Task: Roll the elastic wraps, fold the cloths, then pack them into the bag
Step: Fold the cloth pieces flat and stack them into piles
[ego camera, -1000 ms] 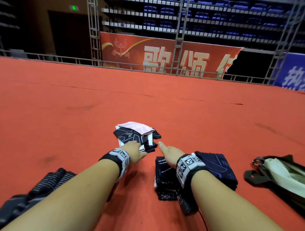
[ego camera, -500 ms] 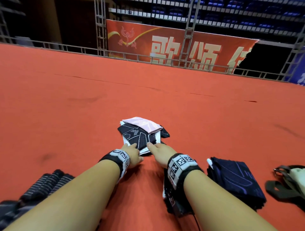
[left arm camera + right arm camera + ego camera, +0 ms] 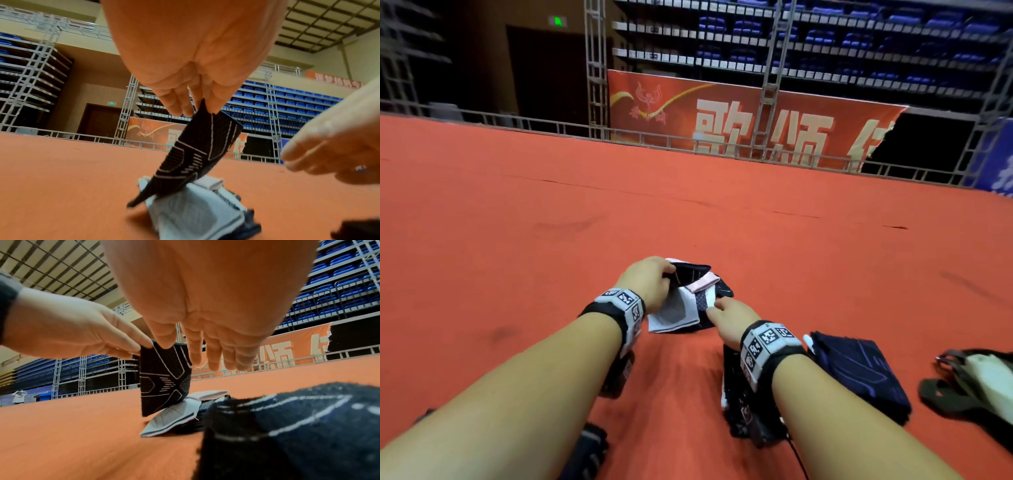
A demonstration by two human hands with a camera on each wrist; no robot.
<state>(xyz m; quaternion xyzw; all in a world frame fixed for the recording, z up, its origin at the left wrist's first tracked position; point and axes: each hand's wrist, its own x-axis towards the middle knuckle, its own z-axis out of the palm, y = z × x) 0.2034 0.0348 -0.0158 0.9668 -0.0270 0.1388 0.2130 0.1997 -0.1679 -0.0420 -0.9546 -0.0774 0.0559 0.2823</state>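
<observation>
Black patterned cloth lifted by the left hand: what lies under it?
Under the black patterned cloth, pinched by the left hand, lies a light grey piece over darker fabric, with a pink strip beside. What lies lower in the pile is covered.

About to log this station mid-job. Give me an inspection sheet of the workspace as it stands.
Surface: red carpet, scuffed, with faint seams.
Job's things: black patterned cloth lifted off the unfolded pile; folded dark cloth to the right; another dark folded piece under the right forearm; bag at far right; dark ribbed wraps at lower left.
Clutter: nothing seen.
Grippers: left hand pinches the black cloth's top edge; right hand has its fingers straight beside the pile, holding nothing.
Cables: thin black lead from the right wrist unit.
Surroundings: railing, red banner, blue seating.
</observation>
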